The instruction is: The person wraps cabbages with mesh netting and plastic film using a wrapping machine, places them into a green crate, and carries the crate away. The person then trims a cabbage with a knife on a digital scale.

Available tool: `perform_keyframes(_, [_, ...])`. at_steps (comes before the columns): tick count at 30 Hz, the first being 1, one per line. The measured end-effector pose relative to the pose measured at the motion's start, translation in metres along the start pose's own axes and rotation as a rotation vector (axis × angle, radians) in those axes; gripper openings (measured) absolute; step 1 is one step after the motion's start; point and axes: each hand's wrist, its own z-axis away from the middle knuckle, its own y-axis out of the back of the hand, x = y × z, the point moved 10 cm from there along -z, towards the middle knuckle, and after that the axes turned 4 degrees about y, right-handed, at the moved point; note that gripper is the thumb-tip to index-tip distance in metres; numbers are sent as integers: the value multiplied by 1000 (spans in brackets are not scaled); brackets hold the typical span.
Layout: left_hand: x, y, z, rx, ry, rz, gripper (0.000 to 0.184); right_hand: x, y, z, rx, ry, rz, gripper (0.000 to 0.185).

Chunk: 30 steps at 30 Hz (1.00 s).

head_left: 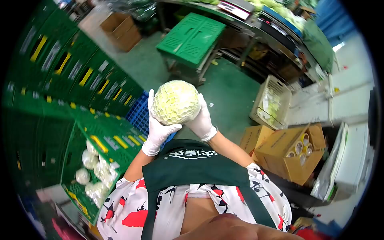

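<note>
A round, pale yellow-green cabbage [176, 102] in a white foam net is raised in front of my chest. My left hand [157, 130], in a white glove, grips it from the left and below, thumb along the underside. On the opposite side my right hand [203, 122], gloved too, presses against it; its fingers are partly behind the cabbage. Down to my left, an open green crate [72, 148] contains several white-wrapped round items [90, 159].
Stacked green crates [60, 56] form a wall on the left, with a blue crate [139, 112] beside them. Ahead stands a green-topped stool [192, 38] before a workbench with a scale [236, 9]. To the right are a beige crate [270, 100] and a carton [280, 156] of tape rolls.
</note>
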Motion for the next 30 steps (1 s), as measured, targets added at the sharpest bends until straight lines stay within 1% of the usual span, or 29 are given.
perform_keyframes(3, [-32, -39, -40, -151, 91, 39, 132, -52, 30, 8, 96, 178, 166, 66])
perform_keyframes(4, [-44, -47, -52, -190, 111, 59, 127, -66, 39, 9, 135, 236, 225, 66])
perform_keyframes(8, [-80, -94, -94, -297, 171, 65, 119, -115, 81, 10, 225, 316, 142, 64])
perform_keyframes(11, [-103, -123, -129, -384, 211, 127, 120, -153, 109, 2, 324, 386, 315, 66])
perform_keyframes(12, [-116, -132, -147, -428, 201, 121, 121, -173, 116, -4, 342, 413, 448, 67])
perform_keyframes(15, [-138, -152, -205, -473, 228, 193, 123, -209, 169, -34, 427, 458, 701, 68])
perform_keyframes(16, [-142, -154, -228, -441, 238, 197, 119, -218, 183, -50, 436, 423, 700, 71])
perform_keyframes(19, [-161, -148, -308, -410, 247, 154, 113, -247, 209, -116, 336, 157, 846, 69])
perform_keyframes(20, [-173, -137, -335, -364, 246, 119, 108, -270, 216, -137, 370, 183, 929, 64])
perform_keyframes(21, [-166, -140, -356, -317, 261, 141, 107, -294, 215, -159, 407, 206, 1013, 59])
perform_keyframes(23, [-168, -137, -400, -265, 229, 143, 105, -363, 192, -200, 434, 440, 1334, 54])
perform_keyframes(24, [-169, -142, -423, -275, 256, 150, 103, -395, 208, -217, 543, 422, 1448, 52])
perform_keyframes(25, [-171, -144, -444, -288, 259, 127, 101, -423, 224, -230, 673, 409, 1447, 54])
perform_keyframes(26, [-175, -145, -461, -247, 306, 91, 100, -450, 254, -244, 742, 410, 1509, 53])
perform_keyframes(27, [-178, -147, -479, -212, 342, 56, 100, -472, 292, -262, 778, 436, 1566, 52])
perform_keyframes(29, [-179, -159, -518, -229, 286, 67, 100, -516, 333, -303, 806, 393, 1549, 49])
perform_keyframes(30, [-179, -166, -534, -220, 273, 75, 100, -541, 350, -326, 809, 378, 1626, 46])
